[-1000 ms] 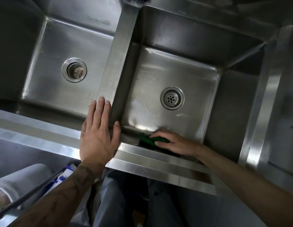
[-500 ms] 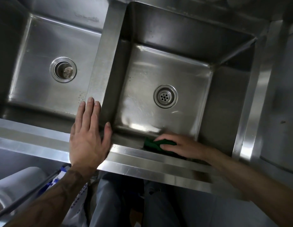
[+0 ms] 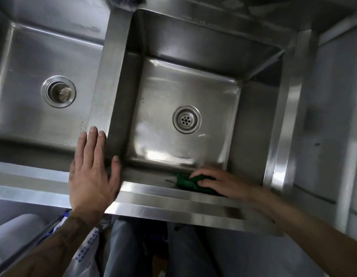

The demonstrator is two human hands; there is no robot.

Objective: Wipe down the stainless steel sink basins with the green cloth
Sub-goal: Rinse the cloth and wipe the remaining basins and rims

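Observation:
Two stainless steel basins lie below me. The right basin (image 3: 193,92) has a round strainer drain (image 3: 187,119); the left basin (image 3: 43,56) has an open drain (image 3: 58,91). My right hand (image 3: 219,181) presses the green cloth (image 3: 185,181) against the near inner wall of the right basin, fingers over the cloth, most of which is hidden under the hand. My left hand (image 3: 91,172) lies flat with fingers apart on the front rim (image 3: 163,208), where the divider (image 3: 111,76) between the basins meets it.
A steel side ledge (image 3: 293,108) borders the right basin, with a grey wall panel (image 3: 333,116) beyond. Below the front rim are my legs in jeans (image 3: 129,248), a printed plastic bag (image 3: 87,250) and a white cylinder (image 3: 17,232) at lower left.
My right hand has slid the green cloth to the right along the near wall of the right basin. My left hand stays flat on the rim.

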